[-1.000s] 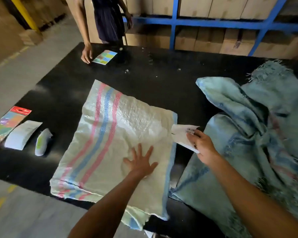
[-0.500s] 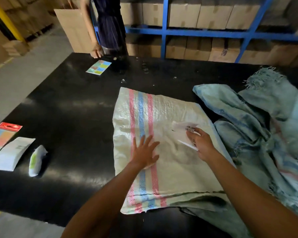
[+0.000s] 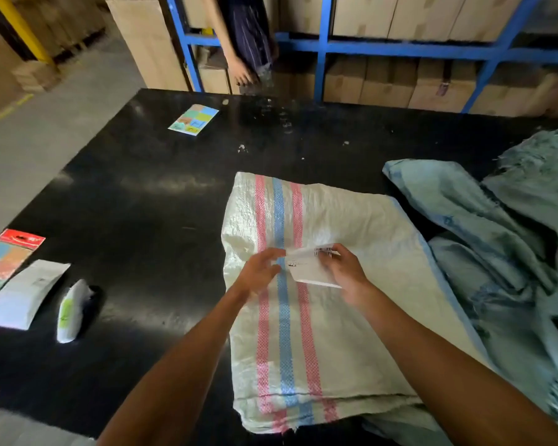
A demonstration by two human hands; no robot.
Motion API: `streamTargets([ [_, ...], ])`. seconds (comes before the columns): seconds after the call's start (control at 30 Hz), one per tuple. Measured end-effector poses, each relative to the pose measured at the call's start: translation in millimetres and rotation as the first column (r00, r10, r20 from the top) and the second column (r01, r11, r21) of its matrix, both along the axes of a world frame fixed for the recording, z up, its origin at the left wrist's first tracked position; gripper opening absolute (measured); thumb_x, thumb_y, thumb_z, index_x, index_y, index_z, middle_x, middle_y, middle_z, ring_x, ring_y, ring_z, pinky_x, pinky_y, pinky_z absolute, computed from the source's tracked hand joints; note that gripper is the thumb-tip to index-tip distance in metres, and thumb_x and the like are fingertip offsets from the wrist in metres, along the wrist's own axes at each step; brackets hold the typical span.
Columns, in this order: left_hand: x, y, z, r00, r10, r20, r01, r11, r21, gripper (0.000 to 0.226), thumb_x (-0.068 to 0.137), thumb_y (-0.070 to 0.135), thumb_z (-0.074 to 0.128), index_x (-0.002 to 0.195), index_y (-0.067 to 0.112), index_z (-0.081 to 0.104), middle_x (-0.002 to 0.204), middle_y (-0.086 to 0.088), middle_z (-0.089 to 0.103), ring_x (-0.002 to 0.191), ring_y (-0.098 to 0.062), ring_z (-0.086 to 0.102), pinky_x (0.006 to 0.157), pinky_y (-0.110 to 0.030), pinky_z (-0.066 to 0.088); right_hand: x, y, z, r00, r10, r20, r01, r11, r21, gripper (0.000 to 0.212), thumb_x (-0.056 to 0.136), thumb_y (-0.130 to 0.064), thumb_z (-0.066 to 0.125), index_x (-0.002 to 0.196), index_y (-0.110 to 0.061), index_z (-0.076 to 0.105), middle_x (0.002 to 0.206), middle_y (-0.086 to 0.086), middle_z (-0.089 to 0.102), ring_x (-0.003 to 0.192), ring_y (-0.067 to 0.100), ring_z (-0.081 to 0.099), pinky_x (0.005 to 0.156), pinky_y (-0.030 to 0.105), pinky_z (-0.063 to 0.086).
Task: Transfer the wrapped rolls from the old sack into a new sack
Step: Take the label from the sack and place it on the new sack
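A clean white woven sack (image 3: 335, 317) with pink and blue stripes lies flat on the black table (image 3: 142, 220) in front of me. A worn, frayed blue-grey sack (image 3: 496, 252) is crumpled to its right, partly overlapped by the white one. My right hand (image 3: 343, 272) pinches a white paper label with a barcode (image 3: 310, 268) above the white sack. My left hand (image 3: 258, 272) hovers at the label's left edge with fingers curled toward it; contact is blurred. No wrapped rolls are visible.
At the table's left edge lie a white pouch (image 3: 26, 294), a small white-and-green packet (image 3: 70, 312) and a colourful card pack (image 3: 4, 259). Another colourful card (image 3: 194, 120) lies far back. A person (image 3: 245, 43) stands behind the table by blue shelving with cartons.
The white sack has slid rightward against the old sack. My left hand lifted off the sack and came up to the label. My right hand brought the label over the sack's middle.
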State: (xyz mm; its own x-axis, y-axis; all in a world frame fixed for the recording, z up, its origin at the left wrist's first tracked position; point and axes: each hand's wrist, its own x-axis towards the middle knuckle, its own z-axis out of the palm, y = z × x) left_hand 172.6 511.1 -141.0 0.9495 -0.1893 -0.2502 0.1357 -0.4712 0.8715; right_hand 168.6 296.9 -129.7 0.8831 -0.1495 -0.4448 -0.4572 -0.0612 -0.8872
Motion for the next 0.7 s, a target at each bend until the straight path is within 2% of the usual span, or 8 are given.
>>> streamTargets([
  [0.07,-5,7,9,0.996,0.018,-0.084,-0.035,0.98,-0.198,0.029,0.095,0.002,0.058,0.122,0.011,0.064,0.116,-0.005,0.07,0.103,-0.017,0.066,0.098,-0.033,0.052,2,7,-6,0.999,0.029,-0.021,-0.029,0.999,-0.014,0.014,0.092,-0.021,0.067,0.104,-0.015,0.065,0.103,0.005,0.068,0.083,0.02,0.063,0.07,0.029,0.05],
  [0.17,-8,7,11,0.98,0.059,-0.188,-0.115,0.946,-0.303,0.03,0.09,0.014,0.072,0.119,0.017,0.067,0.108,-0.007,0.072,0.096,-0.02,0.069,0.085,-0.032,0.054,0,17,-12,0.998,0.055,-0.026,-0.057,0.996,-0.068,0.012,0.09,-0.025,0.069,0.099,-0.021,0.063,0.099,0.0,0.068,0.085,0.02,0.064,0.073,0.031,0.051],
  [0.23,-9,5,8,0.973,0.152,-0.175,-0.199,0.934,-0.295,0.023,0.088,0.014,0.075,0.109,0.006,0.07,0.098,-0.014,0.072,0.085,-0.021,0.067,0.079,-0.034,0.055,-3,24,-18,0.996,0.08,-0.028,-0.082,0.993,-0.09,0.015,0.087,-0.028,0.07,0.1,-0.022,0.064,0.101,0.002,0.069,0.089,0.021,0.067,0.078,0.036,0.054],
  [0.33,-10,6,3,0.942,0.289,-0.173,-0.327,0.908,-0.263,0.022,0.097,0.019,0.064,0.095,-0.002,0.071,0.089,-0.017,0.072,0.077,-0.024,0.066,0.079,-0.047,0.057,-8,33,-21,0.995,0.097,-0.037,-0.099,0.993,-0.059,0.023,0.087,-0.026,0.072,0.108,-0.025,0.064,0.104,0.003,0.07,0.092,0.022,0.069,0.083,0.041,0.058],
  [0.47,-13,14,-3,0.931,0.307,-0.195,-0.341,0.924,-0.171,0.037,0.103,0.032,0.051,0.095,0.003,0.072,0.081,-0.01,0.071,0.073,-0.025,0.069,0.068,-0.04,0.058,-14,40,-22,0.996,0.078,-0.044,-0.081,0.993,-0.088,0.027,0.088,-0.024,0.073,0.108,-0.028,0.056,0.101,-0.002,0.064,0.092,0.02,0.067,0.082,0.042,0.058],
  [0.53,-13,15,-4,0.92,0.338,-0.199,-0.368,0.919,-0.141,0.041,0.105,0.034,0.047,0.096,0.003,0.072,0.075,-0.009,0.068,0.068,-0.023,0.066,0.063,-0.036,0.055,-17,44,-23,0.995,0.089,-0.032,-0.093,0.988,-0.12,0.028,0.089,-0.024,0.072,0.107,-0.027,0.052,0.1,0.0,0.063,0.089,0.019,0.065,0.075,0.038,0.058],
  [0.6,-11,15,-7,0.908,0.355,-0.224,-0.389,0.911,-0.134,0.045,0.105,0.038,0.045,0.098,0.003,0.072,0.075,-0.008,0.066,0.067,-0.021,0.065,0.063,-0.035,0.053,-19,46,-22,0.994,0.11,0.007,-0.107,0.982,-0.158,0.028,0.09,-0.023,0.07,0.108,-0.024,0.049,0.098,0.0,0.062,0.083,0.013,0.063,0.063,0.027,0.052],
  [0.7,-8,15,-8,0.921,0.275,-0.277,-0.332,0.925,-0.184,0.049,0.097,0.05,0.055,0.103,0.003,0.069,0.089,-0.011,0.071,0.078,-0.024,0.068,0.07,-0.04,0.057,-21,50,-22,0.991,0.115,0.074,-0.098,0.973,-0.211,0.022,0.092,-0.024,0.067,0.104,-0.026,0.049,0.095,0.0,0.064,0.08,0.012,0.062,0.056,0.021,0.047],
])
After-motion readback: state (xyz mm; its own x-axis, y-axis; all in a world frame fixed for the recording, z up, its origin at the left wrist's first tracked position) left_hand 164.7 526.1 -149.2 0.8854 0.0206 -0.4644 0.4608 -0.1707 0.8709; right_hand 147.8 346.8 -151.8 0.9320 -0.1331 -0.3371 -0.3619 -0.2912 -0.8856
